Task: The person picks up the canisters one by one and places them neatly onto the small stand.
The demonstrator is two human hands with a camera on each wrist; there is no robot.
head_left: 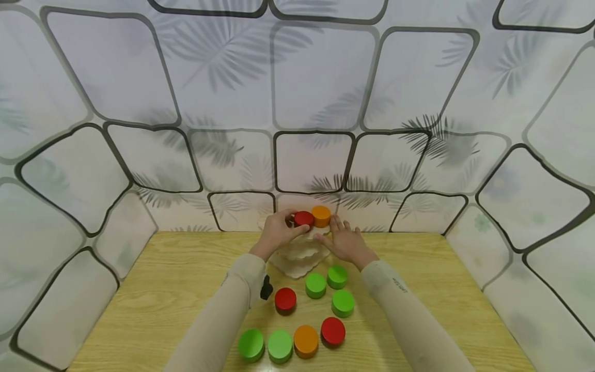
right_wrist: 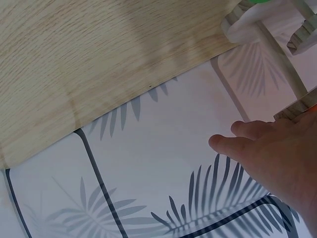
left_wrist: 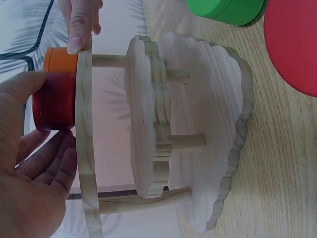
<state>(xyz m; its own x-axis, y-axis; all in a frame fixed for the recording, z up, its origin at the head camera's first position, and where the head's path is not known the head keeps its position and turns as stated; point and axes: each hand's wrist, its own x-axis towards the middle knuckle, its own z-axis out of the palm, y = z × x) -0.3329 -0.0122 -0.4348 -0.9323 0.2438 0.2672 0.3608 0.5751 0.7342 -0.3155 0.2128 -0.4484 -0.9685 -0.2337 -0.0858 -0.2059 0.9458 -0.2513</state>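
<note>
A wooden three-tier stand with scalloped shelves (left_wrist: 143, 119) is at the back of the table. On its top shelf a red round tin (head_left: 304, 219) and an orange round tin (head_left: 321, 216) sit side by side. My left hand (head_left: 277, 231) holds the red tin, thumb on its near side and fingers behind it. My right hand (head_left: 345, 243) is at the stand's right side, fingers extended beside the orange tin. In the left wrist view, a fingertip of the right hand (left_wrist: 81, 25) touches the top shelf's edge.
On the wooden table (head_left: 176, 289), in front of the stand, are green tins (head_left: 316, 285), red tins (head_left: 285, 300) and one orange tin (head_left: 306, 341). A patterned backdrop (head_left: 316, 160) rises directly behind the stand. Patterned walls flank both sides.
</note>
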